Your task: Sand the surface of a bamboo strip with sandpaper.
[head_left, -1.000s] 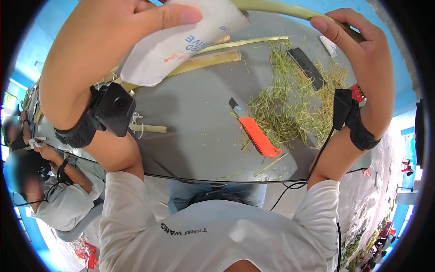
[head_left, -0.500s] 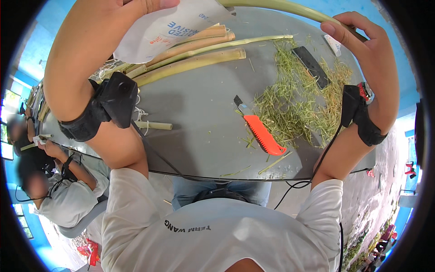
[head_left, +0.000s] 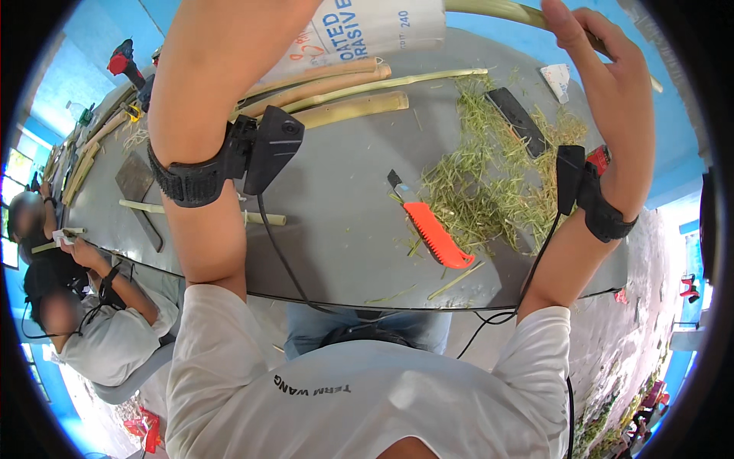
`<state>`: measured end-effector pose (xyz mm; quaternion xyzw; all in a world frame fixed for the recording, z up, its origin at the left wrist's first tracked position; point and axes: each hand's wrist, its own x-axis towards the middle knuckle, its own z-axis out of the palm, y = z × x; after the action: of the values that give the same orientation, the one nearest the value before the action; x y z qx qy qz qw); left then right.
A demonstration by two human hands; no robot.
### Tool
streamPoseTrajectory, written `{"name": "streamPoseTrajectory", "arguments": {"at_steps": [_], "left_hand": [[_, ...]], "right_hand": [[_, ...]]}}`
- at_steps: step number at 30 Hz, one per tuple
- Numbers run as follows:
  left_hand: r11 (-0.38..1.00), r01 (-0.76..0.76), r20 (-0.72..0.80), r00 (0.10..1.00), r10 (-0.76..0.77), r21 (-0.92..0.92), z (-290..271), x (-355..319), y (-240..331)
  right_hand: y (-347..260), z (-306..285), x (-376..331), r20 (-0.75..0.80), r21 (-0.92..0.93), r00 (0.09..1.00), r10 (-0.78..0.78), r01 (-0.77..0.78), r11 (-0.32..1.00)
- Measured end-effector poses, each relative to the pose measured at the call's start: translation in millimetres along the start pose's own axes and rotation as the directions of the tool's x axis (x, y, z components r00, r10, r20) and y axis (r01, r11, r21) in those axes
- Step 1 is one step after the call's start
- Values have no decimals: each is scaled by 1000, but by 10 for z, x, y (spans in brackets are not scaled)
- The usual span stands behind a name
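the right hand (head_left: 592,34) curls round a green strip (head_left: 493,9), its fingers bent over one side and its thumb raised along the other; the gap between them is about as wide as the strip. the strip runs from these fingers leftward to the edge of a white sheet (head_left: 371,38), and its tip shows just beyond them on the right. the left hand lies past the upper edge, so how its fingers stand and what they hold i cannot tell; the left forearm (head_left: 202,115) reaches up beside the sheet.

the sheet, well left of the right fingers, bears blue capitals turned sideways, smaller blue print near its right edge and red script near its left. just below the right fingers is a paper scrap (head_left: 556,83) with faint reddish marks. a red tin (head_left: 599,157) sits farther down, partly hidden by the right forearm (head_left: 631,145).

down and left of those fingers come a black slab (head_left: 516,122), green shavings (head_left: 474,187) and an orange knife (head_left: 436,233), blade out. bamboo pieces (head_left: 352,111) lie farther left, under the sheet's lower edge. farthest below them, the white shirt (head_left: 397,413) carries a line of dark letters.
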<state>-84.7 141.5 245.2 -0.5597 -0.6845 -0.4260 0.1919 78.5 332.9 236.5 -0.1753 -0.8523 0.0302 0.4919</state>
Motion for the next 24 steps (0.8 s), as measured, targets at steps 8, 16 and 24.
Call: {"name": "streamPoseTrajectory", "arguments": {"at_steps": [8, 16, 24], "left_hand": [[979, 23, 42, 999, -32, 203, 28, 17, -35], [981, 127, -14, 992, -126, 146, 11, 31, -233], [956, 190, -92, 981, -173, 223, -106, 50, -1]], "right_hand": [[336, -32, 103, 66, -19, 975, -211, 213, 977], [208, -61, 83, 51, -31, 998, -25, 27, 999], [72, -65, 19, -60, -124, 989, -133, 125, 984]]}}
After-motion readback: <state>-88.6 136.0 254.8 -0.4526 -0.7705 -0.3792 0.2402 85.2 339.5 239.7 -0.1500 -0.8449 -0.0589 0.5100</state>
